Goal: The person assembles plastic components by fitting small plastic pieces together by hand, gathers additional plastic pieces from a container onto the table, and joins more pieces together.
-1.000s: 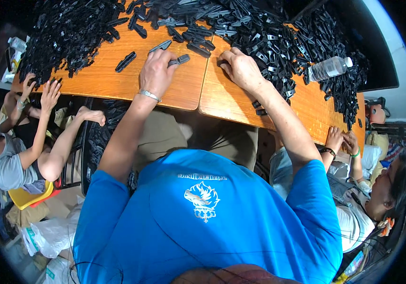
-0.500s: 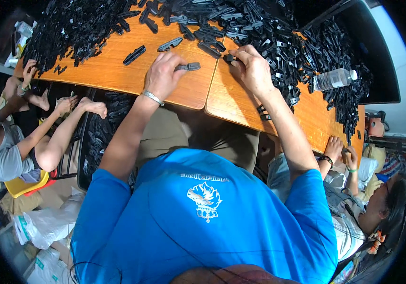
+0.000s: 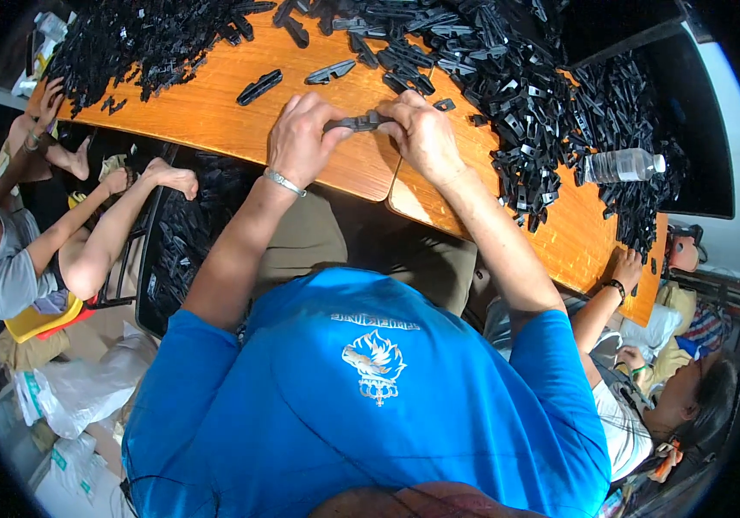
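My left hand (image 3: 302, 138) pinches one end of a long, narrow black plastic part (image 3: 358, 123) above the near edge of the wooden table (image 3: 352, 168). From the other side, the fingers of my right hand (image 3: 427, 136) close on its far end, where a small black piece seems to sit against it. My fingertips partly hide that joint, so I cannot tell whether the two are locked together. Beyond my hands lie a loose dark part (image 3: 259, 87) and a greyer one (image 3: 330, 72).
Heaps of black plastic parts cover the table at the far left (image 3: 150, 56) and right (image 3: 521, 112). A clear bottle (image 3: 622, 166) lies on the right heap. Co-workers sit at both sides; one hand (image 3: 627, 268) rests at the table's right edge. A black crate (image 3: 184, 237) stands left.
My right hand has moved left from beside the heap and now meets the part in my left hand. Both hands grip it together. The view has shifted slightly.
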`<state>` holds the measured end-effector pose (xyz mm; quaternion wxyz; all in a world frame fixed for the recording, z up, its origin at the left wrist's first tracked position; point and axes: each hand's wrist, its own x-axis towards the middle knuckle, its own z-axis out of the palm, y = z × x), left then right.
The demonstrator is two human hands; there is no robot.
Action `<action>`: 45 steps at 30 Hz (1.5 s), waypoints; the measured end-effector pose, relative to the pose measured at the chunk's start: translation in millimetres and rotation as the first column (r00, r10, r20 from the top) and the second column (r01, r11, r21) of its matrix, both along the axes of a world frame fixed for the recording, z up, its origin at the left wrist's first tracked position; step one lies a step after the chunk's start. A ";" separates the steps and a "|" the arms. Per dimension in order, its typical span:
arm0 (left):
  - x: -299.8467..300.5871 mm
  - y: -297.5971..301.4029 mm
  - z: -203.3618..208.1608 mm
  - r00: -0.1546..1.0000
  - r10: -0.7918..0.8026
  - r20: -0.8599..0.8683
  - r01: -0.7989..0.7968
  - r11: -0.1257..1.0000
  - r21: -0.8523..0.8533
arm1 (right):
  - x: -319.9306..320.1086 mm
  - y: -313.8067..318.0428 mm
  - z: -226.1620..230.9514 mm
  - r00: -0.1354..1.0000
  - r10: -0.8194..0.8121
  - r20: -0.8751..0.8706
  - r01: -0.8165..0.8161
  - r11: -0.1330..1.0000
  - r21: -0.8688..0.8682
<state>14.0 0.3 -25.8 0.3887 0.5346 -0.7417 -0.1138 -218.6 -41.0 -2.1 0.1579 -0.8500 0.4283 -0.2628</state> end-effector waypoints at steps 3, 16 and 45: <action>-2.0 -1.4 1.3 1.000 0.004 -0.016 -0.004 1.000 0.014 | 1.1 -2.7 0.9 0.999 0.036 -0.002 -0.036 0.999 -0.041; 98.9 61.7 34.5 0.987 -0.079 0.140 0.035 0.955 0.294 | 10.6 22.3 15.5 0.951 0.308 0.040 -0.307 0.951 -0.028; -3.5 -36.8 3.8 0.643 0.063 -0.763 0.227 0.936 0.268 | 16.9 28.0 -7.3 0.927 -0.091 0.363 0.005 0.973 0.232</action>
